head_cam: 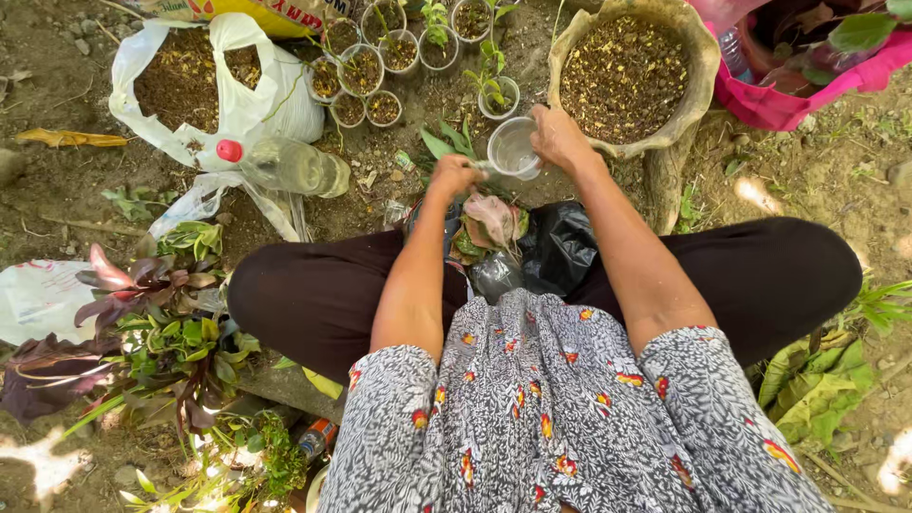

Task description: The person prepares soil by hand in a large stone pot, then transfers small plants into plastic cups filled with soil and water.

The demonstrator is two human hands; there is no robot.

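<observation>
On bare soil among pots, your right hand [560, 139] fingers grip an empty clear cup [513, 148] beside the soil-filled basin [698, 90], left hand [454, 175] fingers closed on the cup's rim.

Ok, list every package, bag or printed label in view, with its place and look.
Yellow sack: top edge, red print.
White plastic bag: upper left, open, soil inside.
Clear bottle: lying beside it, red cap.
Black bag: below the hands, crumpled.
Pink bag: top right.
</observation>
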